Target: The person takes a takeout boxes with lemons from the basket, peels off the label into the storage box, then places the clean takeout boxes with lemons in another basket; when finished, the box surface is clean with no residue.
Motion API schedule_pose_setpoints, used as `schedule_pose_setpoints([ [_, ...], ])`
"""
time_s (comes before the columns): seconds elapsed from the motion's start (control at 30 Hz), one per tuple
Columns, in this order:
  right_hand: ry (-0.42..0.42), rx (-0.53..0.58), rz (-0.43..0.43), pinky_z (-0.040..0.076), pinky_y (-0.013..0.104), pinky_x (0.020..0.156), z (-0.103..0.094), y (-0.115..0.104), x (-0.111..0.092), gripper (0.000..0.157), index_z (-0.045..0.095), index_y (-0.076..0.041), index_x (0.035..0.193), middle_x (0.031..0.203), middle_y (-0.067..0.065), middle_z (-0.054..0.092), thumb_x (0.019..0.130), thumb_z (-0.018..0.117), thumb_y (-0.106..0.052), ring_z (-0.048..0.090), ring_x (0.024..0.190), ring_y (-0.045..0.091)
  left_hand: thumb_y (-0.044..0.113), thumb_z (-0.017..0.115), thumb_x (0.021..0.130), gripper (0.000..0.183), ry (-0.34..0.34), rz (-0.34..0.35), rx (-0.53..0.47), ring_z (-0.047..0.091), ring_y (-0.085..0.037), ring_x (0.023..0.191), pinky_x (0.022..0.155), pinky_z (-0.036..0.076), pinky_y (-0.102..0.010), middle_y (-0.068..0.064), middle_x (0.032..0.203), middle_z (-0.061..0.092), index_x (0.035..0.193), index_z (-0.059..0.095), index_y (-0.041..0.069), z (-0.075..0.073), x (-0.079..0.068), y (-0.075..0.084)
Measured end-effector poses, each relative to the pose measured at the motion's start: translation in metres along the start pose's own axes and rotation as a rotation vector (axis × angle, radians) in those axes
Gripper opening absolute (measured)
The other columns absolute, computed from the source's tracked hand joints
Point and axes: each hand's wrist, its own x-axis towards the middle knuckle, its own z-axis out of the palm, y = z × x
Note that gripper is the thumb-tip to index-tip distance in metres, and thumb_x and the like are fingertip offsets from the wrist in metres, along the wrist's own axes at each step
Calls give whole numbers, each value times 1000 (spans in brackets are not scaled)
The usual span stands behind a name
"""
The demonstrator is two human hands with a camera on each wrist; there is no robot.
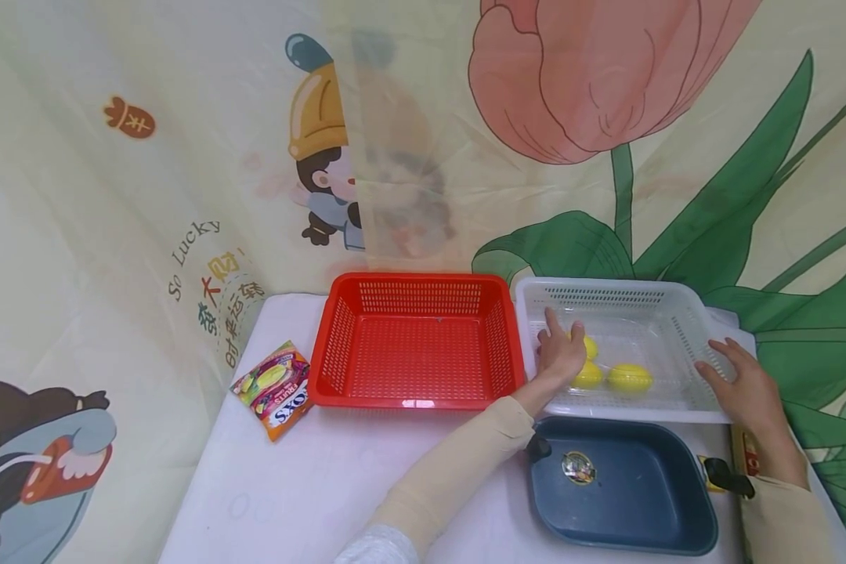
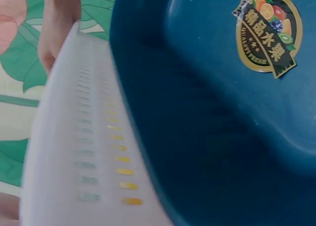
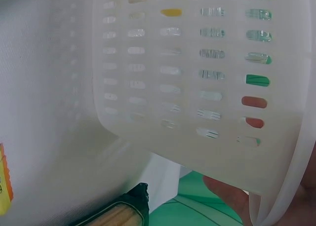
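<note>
My left hand (image 1: 562, 348) reaches over the left part of a white plastic basket (image 1: 677, 296), fingers spread beside several yellow lemons (image 1: 630, 377). One lemon (image 1: 591, 347) is partly hidden behind this hand. My right hand (image 1: 750, 392) is at the basket's right rim, thumb and fingers apart. In the right wrist view a finger (image 3: 227, 194) shows outside the slotted wall (image 3: 187, 83), below the rim. The left wrist view shows the basket's front wall (image 2: 96, 137) beside a blue basin (image 2: 197, 117), with the right hand (image 2: 61, 23) at the far corner.
The blue basin (image 1: 627, 486), with a round sticker, stands in front of the white basket. A red basket (image 1: 419, 399) adjoins it on the left. A snack packet (image 1: 275, 389) lies farther left. Packages (image 3: 116, 213) lie at the right, partly hidden by the right arm. A printed curtain hangs behind.
</note>
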Motion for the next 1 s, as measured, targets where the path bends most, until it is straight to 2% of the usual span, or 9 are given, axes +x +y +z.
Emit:
schedule_pose_setpoints([
  [0.2, -2, 11, 5, 19, 83, 106, 1, 0, -1, 65, 33, 10, 151, 161, 38, 13, 107, 49, -34, 14, 143, 65, 54, 44, 103, 72, 7, 26, 19, 29, -33, 152, 123, 31, -50, -9, 168, 23, 164, 17, 27, -1, -5, 10],
  [0.37, 1, 11, 7, 20, 83, 105, 2, 0, -3, 65, 33, 10, 151, 161, 38, 12, 107, 49, -34, 14, 143, 66, 53, 47, 102, 71, 16, 97, 5, 25, -31, 154, 124, 28, -53, -9, 169, 19, 163, 21, 25, -7, -13, 20],
  [0.47, -1, 13, 7, 19, 83, 106, 3, -1, -3, 65, 33, 11, 151, 161, 38, 12, 107, 48, -35, 13, 143, 66, 54, 46, 103, 70, -8, 155, 8, 27, -29, 153, 122, 32, -50, -9, 168, 21, 163, 21, 26, -18, -19, 24],
  [0.6, -6, 15, 8, 18, 84, 106, 3, -1, -3, 65, 32, 11, 151, 161, 38, 12, 107, 47, -35, 13, 143, 66, 58, 42, 104, 71, -78, 233, 14, 30, -27, 153, 121, 36, -46, -6, 168, 23, 163, 19, 26, -41, -27, 24],
  [0.77, -7, 17, 13, 17, 84, 106, 1, -2, -1, 66, 31, 11, 151, 161, 38, 10, 108, 47, -35, 11, 144, 66, 59, 41, 103, 73, -148, 312, -20, 32, -24, 152, 123, 32, -49, 0, 167, 26, 163, 19, 24, -75, -36, 21],
  [0.87, -9, 14, 17, 17, 84, 106, 0, -2, -1, 66, 32, 11, 151, 161, 38, 10, 107, 47, -36, 11, 144, 66, 58, 42, 103, 72, -157, 346, -34, 32, -23, 153, 122, 33, -52, 3, 167, 28, 163, 20, 26, -98, -41, 18],
  [1.0, -8, 10, 20, 17, 84, 106, -1, -4, 0, 66, 32, 11, 151, 161, 38, 11, 107, 47, -36, 11, 144, 66, 52, 47, 104, 71, -146, 419, -54, 32, -21, 152, 120, 37, -51, 5, 167, 28, 164, 17, 27, -133, -48, 8],
])
